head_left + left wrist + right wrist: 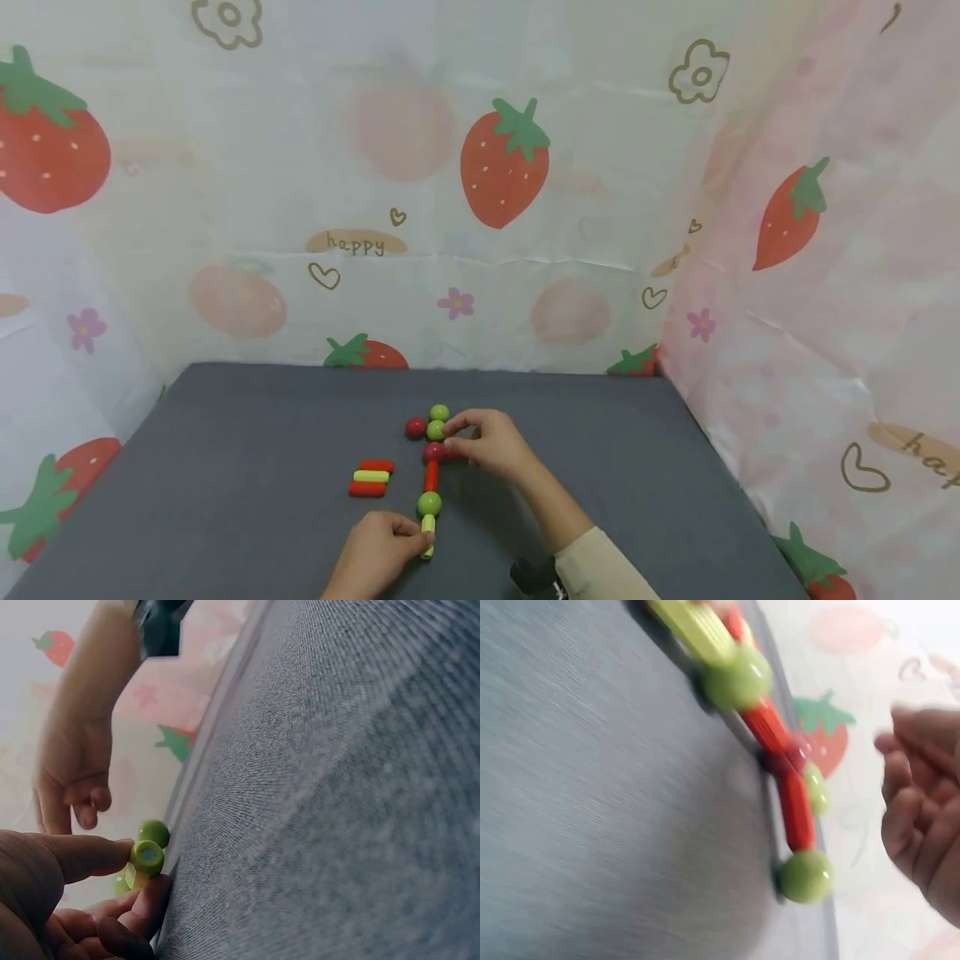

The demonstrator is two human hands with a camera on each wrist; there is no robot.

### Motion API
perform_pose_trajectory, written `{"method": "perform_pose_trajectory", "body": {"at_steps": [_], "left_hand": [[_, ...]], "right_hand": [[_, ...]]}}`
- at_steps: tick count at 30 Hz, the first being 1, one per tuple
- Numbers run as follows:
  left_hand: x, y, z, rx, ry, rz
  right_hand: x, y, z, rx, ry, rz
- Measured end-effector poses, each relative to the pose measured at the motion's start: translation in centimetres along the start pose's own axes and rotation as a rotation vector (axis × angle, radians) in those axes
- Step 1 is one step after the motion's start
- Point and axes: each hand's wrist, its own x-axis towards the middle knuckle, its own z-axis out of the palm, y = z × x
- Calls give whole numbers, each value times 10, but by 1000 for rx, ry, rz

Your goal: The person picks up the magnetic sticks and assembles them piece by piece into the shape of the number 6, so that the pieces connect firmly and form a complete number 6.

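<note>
My left hand (373, 548) pinches a lime-yellow rod (427, 542) between thumb and fingers. The rod heads a joined chain: a green ball (430, 504), a red rod (431, 477), then a red ball (432, 452). From that red ball a second red rod (797, 814) branches off sideways, tipped by another green ball (804, 876) that my right hand hides in the head view. Above the branch hovers my right hand (487, 446), fingers loosely bent and holding nothing; the right wrist view shows its fingers (907, 802) apart from the pieces.
Beyond the chain lie a loose red ball (416, 427) and two green balls, one nearer (436, 430) and one farther (439, 412). To its left, two red rods and a yellow rod (371, 477) lie side by side on the grey table (262, 450). Strawberry-print cloth (480, 317) surrounds the table.
</note>
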Motion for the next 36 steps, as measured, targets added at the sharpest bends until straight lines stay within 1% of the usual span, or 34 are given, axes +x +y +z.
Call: {"method": "perform_pose_trajectory", "body": {"at_steps": [2,5,8,12,18,22,29,36], "left_hand": [[0,0,-1,-4,4,1],[0,0,0,-8,0,-6],[0,0,1,-15,-10,-7],[0,0,2,-21,-11,-3],[-1,0,1,-21,-4,7],[-1,-2,-1,-19,10,15],[-2,-1,-1,-14,21,18],[0,-1,1,-16,28,16]], "right_hand": [[11,0,-5,-36,-34,-32],[27,3,-9,-59,-68,-42],[39,7,-9,-76,-95,-31],[49,14,-4,-99,-119,-6],[58,28,7,-150,-119,7],[62,31,11,-158,-124,15],[66,36,16,-243,-130,6],[68,39,16,-248,-132,16]]}}
